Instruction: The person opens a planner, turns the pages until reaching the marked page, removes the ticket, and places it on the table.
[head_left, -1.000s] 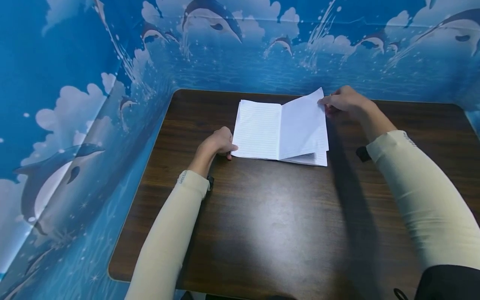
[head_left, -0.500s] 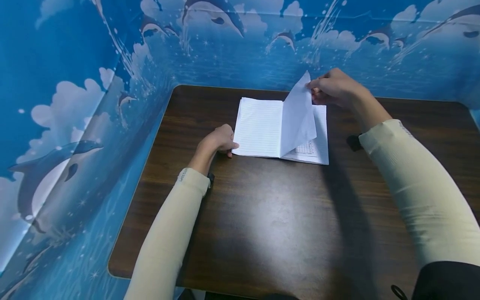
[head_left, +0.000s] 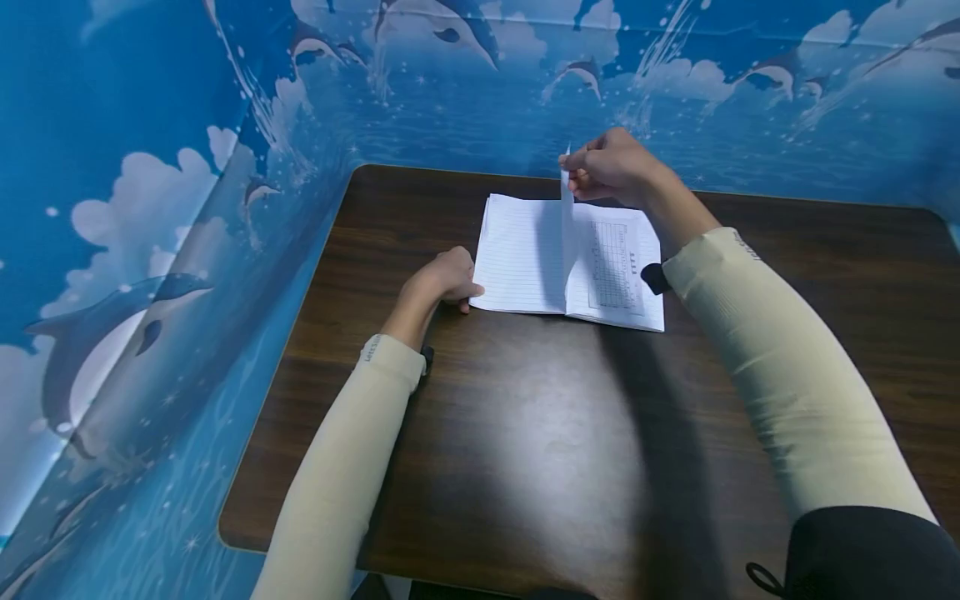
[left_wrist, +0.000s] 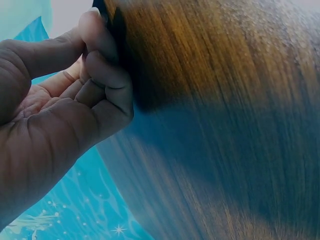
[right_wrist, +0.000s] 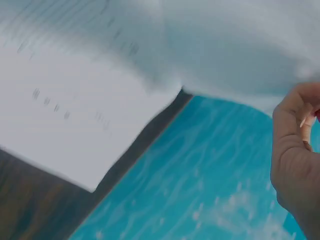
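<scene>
1. white paper notebook (head_left: 517,258) lies open on the table (head_left: 487,433), near its far edge.
2. right hand (head_left: 611,167): grip closed, thumb and fingers pinching a raised page (head_left: 567,208).
3. left hand (head_left: 446,275): grip closed, pinching the notebook's near left corner.

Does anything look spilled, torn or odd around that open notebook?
Nothing stands out. The notebook lies open on the table, with no spill or tear visible; its upright page is pinched by the right hand.
</scene>
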